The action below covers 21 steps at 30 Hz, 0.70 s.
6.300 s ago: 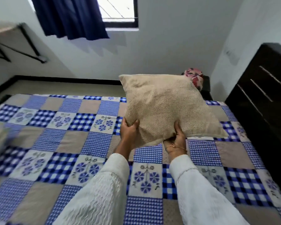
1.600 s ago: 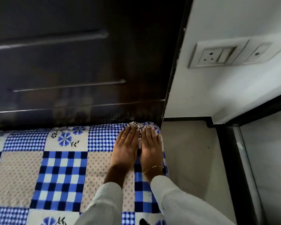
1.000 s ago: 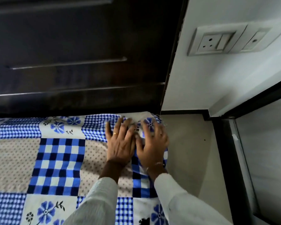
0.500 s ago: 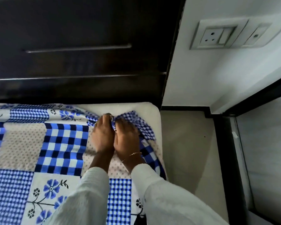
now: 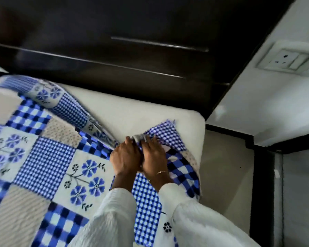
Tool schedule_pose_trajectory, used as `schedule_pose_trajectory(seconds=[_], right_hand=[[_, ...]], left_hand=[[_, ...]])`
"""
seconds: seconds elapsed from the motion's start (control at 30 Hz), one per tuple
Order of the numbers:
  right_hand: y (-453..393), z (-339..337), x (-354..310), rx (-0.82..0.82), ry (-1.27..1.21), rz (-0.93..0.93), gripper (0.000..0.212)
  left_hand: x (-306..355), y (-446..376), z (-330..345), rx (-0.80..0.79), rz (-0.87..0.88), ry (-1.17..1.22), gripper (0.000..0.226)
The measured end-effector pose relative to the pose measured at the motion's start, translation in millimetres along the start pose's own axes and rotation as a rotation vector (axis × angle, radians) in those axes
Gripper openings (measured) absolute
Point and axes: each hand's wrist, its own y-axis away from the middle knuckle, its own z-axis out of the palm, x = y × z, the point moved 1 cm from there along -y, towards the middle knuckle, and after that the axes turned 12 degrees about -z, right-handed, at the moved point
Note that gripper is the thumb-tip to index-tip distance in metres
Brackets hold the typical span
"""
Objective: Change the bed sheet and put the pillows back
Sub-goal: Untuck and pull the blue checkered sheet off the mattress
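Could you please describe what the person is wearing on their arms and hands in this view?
Both arms are covered by long white sleeves of a finely textured, crinkled-looking fabric, the left sleeve and the right sleeve ending at the wrists. The right hand has a thin gold bracelet at the wrist. No ring can be made out on the left hand here.

You get soft, even daylight and faint shadows. Motion blur smears the bed sheet (image 5: 43,157) left of your left hand (image 5: 126,158); edges bend.
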Motion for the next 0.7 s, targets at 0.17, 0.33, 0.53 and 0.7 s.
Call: schedule_pose_trajectory(seconds=[0.17,0.33,0.53,0.7], right_hand=[[14,-16,-49,-0.078,-0.035,-0.084,0.054],[15,-57,-105,-0.089,0.083,-0.216,0.047],[45,-89,-182,-0.253,0.021,-0.589,0.048],[119,-105,-263,-0.315,-0.050,-0.897,0.047]], left_hand=[[-57,36,-21,0.029,0.016,0.139,0.037],[-85,68,-68,0.168,-0.063,0.208,0.044],[-149,136,-117,0.291,-0.230,0.301,0.047],[-227,225,-140,0.437,-0.443,0.377,0.038]])
